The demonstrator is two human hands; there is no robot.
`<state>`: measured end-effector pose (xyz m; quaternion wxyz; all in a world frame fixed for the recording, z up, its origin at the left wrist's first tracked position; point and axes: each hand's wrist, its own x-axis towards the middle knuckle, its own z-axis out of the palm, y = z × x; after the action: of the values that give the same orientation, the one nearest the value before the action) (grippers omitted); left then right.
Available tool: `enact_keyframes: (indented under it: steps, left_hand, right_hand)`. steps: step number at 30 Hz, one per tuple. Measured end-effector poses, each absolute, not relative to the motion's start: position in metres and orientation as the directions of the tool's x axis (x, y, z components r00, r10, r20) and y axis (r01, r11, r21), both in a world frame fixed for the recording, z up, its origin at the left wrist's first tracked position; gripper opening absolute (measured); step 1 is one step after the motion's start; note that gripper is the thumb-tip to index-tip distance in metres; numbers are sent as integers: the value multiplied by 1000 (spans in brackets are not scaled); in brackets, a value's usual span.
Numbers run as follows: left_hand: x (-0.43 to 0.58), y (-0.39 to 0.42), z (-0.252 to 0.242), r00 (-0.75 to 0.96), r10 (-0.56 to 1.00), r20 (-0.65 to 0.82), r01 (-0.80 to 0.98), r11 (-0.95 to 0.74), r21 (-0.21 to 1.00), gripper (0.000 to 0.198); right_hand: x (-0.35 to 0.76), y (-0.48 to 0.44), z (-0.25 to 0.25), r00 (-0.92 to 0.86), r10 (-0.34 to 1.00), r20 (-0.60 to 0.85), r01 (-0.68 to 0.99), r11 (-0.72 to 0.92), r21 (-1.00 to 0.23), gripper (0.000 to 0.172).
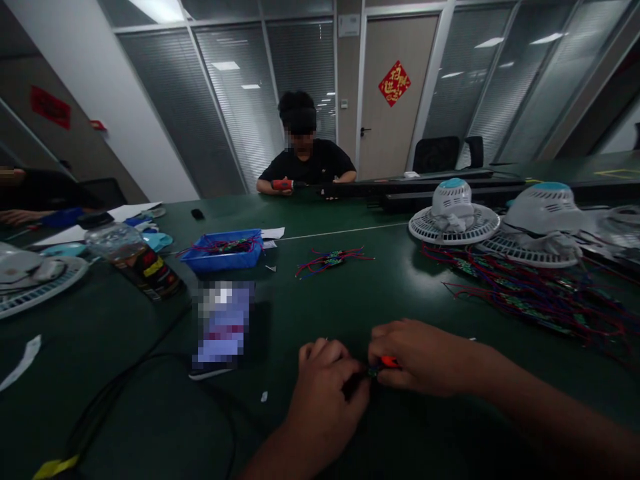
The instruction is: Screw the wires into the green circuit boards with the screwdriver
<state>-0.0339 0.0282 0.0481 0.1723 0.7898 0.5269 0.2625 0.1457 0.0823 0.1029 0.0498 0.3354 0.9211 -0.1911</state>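
Low over the near part of the table, my left hand (327,383) is closed, its thumb and fingers pinching a small green circuit board (373,371), mostly covered by the fingers. Facing it, my right hand (420,353) is closed around a small tool with an orange handle (389,362); its working end is hidden, so its kind does not show. The two hands nearly meet at the board. Beyond them on the table lies a little group of circuit boards with red and blue wires (335,258).
A blue tray (225,252) holds wired boards, with a phone (223,327) and bottle (137,257) nearby. White fan-like housings (454,217) and a heap of wired boards (530,293) lie right. Black cable (145,363) runs left. Across, a person (305,160) holds a red power tool (283,185).
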Motion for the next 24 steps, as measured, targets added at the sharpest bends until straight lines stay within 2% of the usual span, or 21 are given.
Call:
enact_keyframes:
  steps: [8, 16, 24]
  left_hand:
    - [-33, 29, 52, 328, 921, 210, 712, -387, 587, 13]
    - [-34, 29, 51, 329, 915, 235, 699, -403, 590, 12]
    - [-34, 30, 46, 385, 889, 248, 749, -458, 478, 12]
  right_hand:
    - [144, 82, 100, -760, 608, -229, 649, 703, -291, 8]
    - [144, 84, 102, -751, 620, -226, 660, 703, -265, 13]
    - [150, 82, 112, -741, 633, -226, 672, 702, -235, 23]
